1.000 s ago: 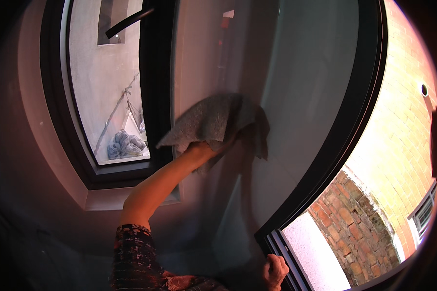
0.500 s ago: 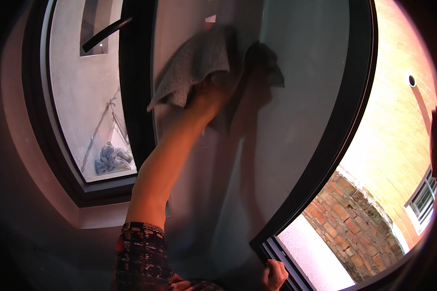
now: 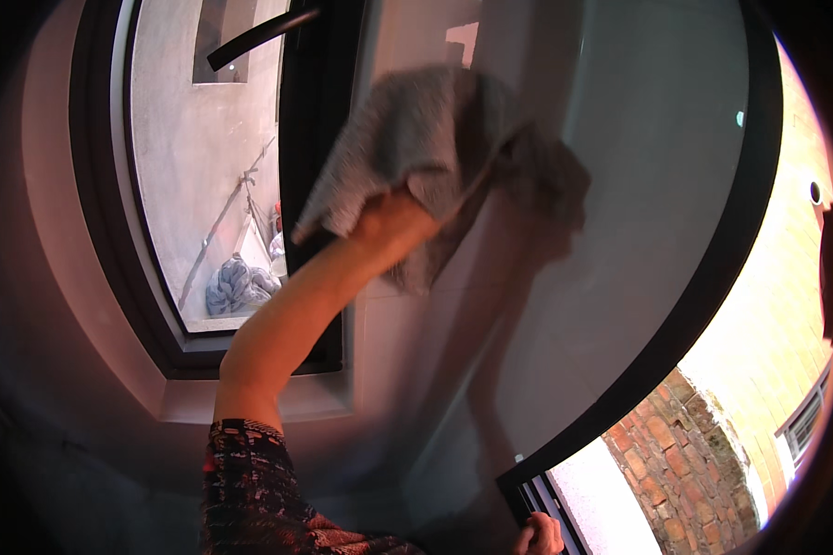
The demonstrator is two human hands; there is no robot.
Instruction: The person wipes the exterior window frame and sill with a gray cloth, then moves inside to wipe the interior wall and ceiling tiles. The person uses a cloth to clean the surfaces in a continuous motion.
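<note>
My left arm reaches up from the lower edge, and my left hand (image 3: pixel 389 220) is closed on a grey cloth (image 3: pixel 393 129). The cloth is bunched over the fingers, with its loose corners hanging, against or just in front of a large glass pane (image 3: pixel 620 250). A dark reflection of the cloth and arm shows in the glass on the right. At the lower right my right hand (image 3: pixel 539 535) is curled at the dark window frame (image 3: pixel 518 481), its fingers partly cut off by the picture's edge.
Left of the pane is a dark-framed window (image 3: pixel 104 185) with a black handle (image 3: pixel 261 39). A bundled grey-blue bag (image 3: pixel 238 285) lies outside behind it. Beyond the right-hand frame are a brick wall (image 3: pixel 680 444), a pale yellow wall (image 3: pixel 759 342) and a barred window (image 3: pixel 807 427).
My left hand and the cloth have moved down and to the left across the pane. The view has shifted, so the window frames sit farther right. My right hand stays by the frame.
</note>
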